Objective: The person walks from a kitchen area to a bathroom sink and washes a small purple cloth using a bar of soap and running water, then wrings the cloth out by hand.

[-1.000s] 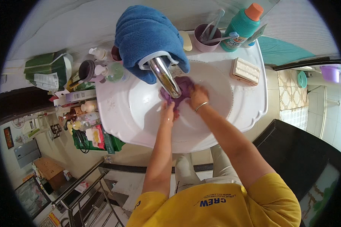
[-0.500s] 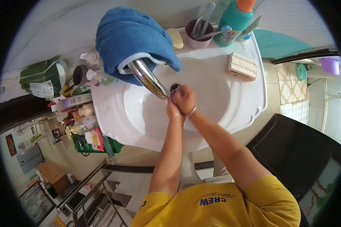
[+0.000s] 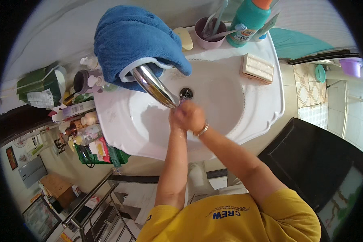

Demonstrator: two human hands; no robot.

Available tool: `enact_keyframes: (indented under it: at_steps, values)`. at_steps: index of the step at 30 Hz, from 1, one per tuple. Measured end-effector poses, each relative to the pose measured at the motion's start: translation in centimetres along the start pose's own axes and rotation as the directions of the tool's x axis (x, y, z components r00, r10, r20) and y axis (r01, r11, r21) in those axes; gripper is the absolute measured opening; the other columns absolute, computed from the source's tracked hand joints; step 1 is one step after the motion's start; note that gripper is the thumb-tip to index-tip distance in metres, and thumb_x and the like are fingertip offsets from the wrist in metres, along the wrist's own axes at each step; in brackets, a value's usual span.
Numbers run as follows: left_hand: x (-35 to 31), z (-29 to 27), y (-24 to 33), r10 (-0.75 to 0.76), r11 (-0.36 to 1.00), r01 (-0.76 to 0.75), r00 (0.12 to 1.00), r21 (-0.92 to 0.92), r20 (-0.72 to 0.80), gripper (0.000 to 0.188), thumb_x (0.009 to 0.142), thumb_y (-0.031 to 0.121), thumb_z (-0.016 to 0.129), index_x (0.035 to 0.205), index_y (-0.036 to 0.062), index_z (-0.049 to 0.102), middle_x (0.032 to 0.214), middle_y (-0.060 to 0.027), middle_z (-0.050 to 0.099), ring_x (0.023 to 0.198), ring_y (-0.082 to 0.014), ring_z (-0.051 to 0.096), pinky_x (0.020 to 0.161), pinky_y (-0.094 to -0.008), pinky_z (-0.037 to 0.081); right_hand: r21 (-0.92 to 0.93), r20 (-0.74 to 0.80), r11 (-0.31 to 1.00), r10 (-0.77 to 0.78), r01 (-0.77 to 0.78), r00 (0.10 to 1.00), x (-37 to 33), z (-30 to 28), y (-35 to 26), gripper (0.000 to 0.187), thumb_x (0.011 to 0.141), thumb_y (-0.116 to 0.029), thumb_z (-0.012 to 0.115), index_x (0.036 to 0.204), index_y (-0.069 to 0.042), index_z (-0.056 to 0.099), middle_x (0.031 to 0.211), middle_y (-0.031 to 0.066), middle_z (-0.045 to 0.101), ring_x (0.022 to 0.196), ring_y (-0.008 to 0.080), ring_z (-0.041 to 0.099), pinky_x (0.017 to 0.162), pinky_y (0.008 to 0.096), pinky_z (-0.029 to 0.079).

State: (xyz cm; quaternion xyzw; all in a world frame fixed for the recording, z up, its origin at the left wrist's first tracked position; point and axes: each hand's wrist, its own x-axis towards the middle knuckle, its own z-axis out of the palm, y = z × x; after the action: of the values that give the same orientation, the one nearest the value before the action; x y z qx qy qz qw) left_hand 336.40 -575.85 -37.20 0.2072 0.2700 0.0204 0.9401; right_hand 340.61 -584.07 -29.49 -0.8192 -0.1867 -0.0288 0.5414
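- A white counter with a scalloped front edge fills the middle of the view, and an oval basin of the same white is sunk into it, its sides wet and shining in places.
- A curved chrome faucet reaches over the basin from under a thick blue towel with pale trim; a dark round drain sits just beyond the hands.
- Along the back stand a mauve cup holding toothbrushes and a teal bottle with an orange cap, with a pale yellow bar beside the cup; a ridged, cream-coloured block rests at the right.
- Pump bottles crowd the left end, with a green basket of packets lower down.
- Around this, a metal railing runs at lower left, a glossy black surface lies at right, and a purple bucket shows at the far right above patterned tiles.
- Purple cloth is bunched in the hands over the basin, near the faucet's mouth; only a small, blurred sliver shows, so its shape is hidden.
- The right hand, a bracelet at its wrist, is curled tight around the cloth.
- The left hand presses against it, wet; its fingers are covered, so how far they close I cannot tell.
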Motion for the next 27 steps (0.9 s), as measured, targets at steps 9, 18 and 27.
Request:
enact_keyframes:
  at_steps: [9,18,27]
  values:
    - [-3.5,2.2,3.5,0.233,0.735,0.223,0.803,0.64,-0.548,0.038,0.086,0.034,0.051,0.113,0.0065,0.052,0.094,-0.0057,0.058,0.079,-0.0163,0.056,0.066,-0.0298,0.047,-0.528,0.462,0.847,0.347,-0.061,0.816,5.0,-3.9,4.4,0.035,0.072,-0.021,0.056,0.105,-0.01,0.051,0.098,0.0173,0.058,0.084,0.034,0.058,0.072,0.0443,0.047]
    - [-2.9,3.8,4.7,-0.288,0.873,0.459,0.757,0.164,-0.586,0.037,0.089,0.04,0.045,0.114,0.0125,0.051,0.103,-0.0057,0.058,0.08,-0.021,0.058,0.061,-0.0316,0.048,-0.117,0.409,0.971,0.239,-0.209,0.881,-2.1,0.4,3.5,0.024,0.065,-0.011,0.061,0.089,-0.007,0.061,0.109,0.0164,0.053,0.099,0.0348,0.051,0.085,0.0433,0.043]
    - [-1.4,4.1,0.5,-0.017,1.0,0.017,0.979,-0.005,-0.201,0.04,0.09,0.042,0.043,0.103,0.0059,0.053,0.092,-0.0082,0.057,0.085,-0.0219,0.056,0.078,-0.037,0.046,0.152,0.138,0.854,0.48,-0.497,0.866,1.3,-0.6,-1.8,0.014,0.07,-0.014,0.061,0.065,-0.002,0.055,0.064,0.0149,0.057,0.064,0.0325,0.056,0.063,0.0371,0.048]
